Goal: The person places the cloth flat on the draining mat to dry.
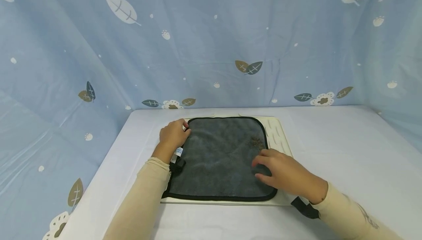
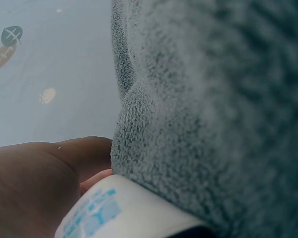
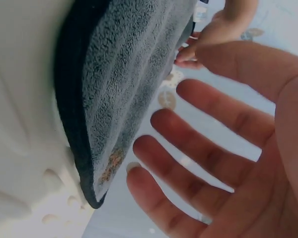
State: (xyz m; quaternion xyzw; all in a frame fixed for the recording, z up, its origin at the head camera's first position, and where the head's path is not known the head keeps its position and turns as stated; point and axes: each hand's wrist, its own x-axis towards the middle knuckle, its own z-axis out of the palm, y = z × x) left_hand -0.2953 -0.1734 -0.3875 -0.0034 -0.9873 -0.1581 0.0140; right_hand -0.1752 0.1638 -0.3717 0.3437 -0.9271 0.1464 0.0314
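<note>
Dark grey towel (image 1: pixel 221 166) with black edging (image 1: pixel 227 198) and brown specks (image 1: pixel 256 143); white tag (image 2: pixel 94 213) printed blue at the towel's left edge; cream board (image 1: pixel 277 133) under it; white bench (image 1: pixel 346 141) around it; behind it, blue curtain (image 1: pixel 211 24) patterned with white, brown and grey-green leaves and white flowers

Blue fabric (image 1: pixel 204 42) — leaf-printed — backs a white tabletop (image 1: pixel 343 144).

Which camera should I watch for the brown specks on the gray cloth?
The head view: it shows the brown specks from above, near the right edge of the gray cloth. The right wrist view shows them closer, but at a steep slant. The left wrist view shows none of them.
</note>
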